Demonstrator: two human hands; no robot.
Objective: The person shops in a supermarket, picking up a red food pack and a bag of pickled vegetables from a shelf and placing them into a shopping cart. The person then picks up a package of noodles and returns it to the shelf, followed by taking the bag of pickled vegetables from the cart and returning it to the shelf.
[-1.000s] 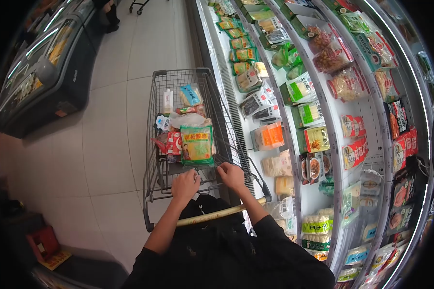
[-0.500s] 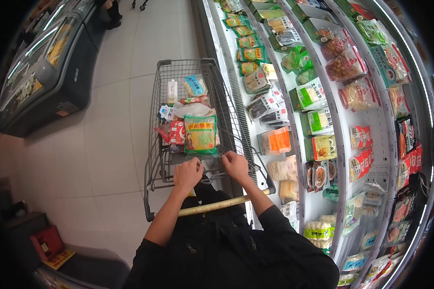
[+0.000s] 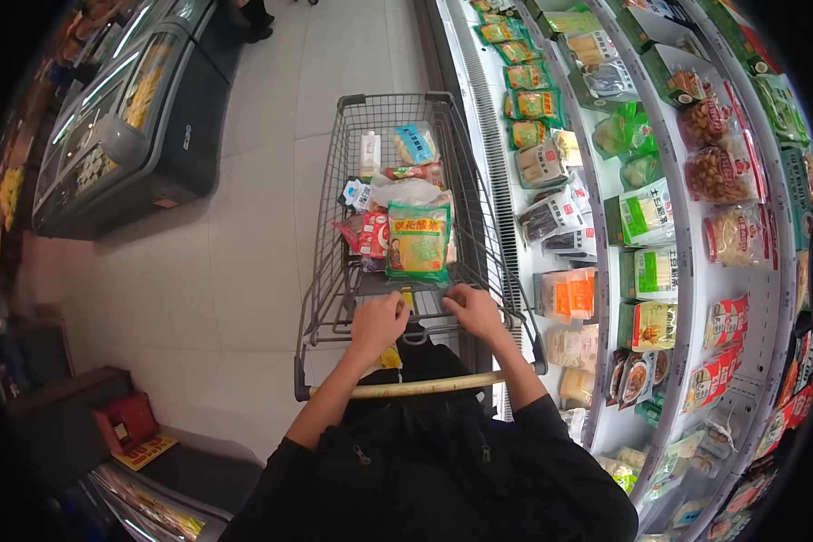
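Note:
A wire shopping cart (image 3: 328, 194) is in front of me, its pale handle bar (image 3: 406, 388) under my forearms. My left hand (image 3: 380, 322) is curled closed over the near end of the basket; nothing can be made out in it. To its right, my right hand (image 3: 472, 312) is also curled, its fingertips close to a green-edged yellow food packet (image 3: 418, 242). Around that packet lie a red packet (image 3: 374, 235), a white bottle (image 3: 369, 154), a blue-labelled bag (image 3: 415, 144) and a small blue-and-white pack (image 3: 356, 194).
Refrigerated shelves (image 3: 610, 271) with packaged foods run along the right. A dark freezer case (image 3: 176, 135) stands at the upper left, with a person's dark shoes (image 3: 258, 29) beyond it. At the lower left is a red box (image 3: 126, 423) on a dark counter. Pale floor tiles (image 3: 262, 208) lie between.
The cart, both hands and the view's contents have shifted rightward in the picture. More of the lower-left counter shows. Both hands remain curled, and the packets keep their places in the cart.

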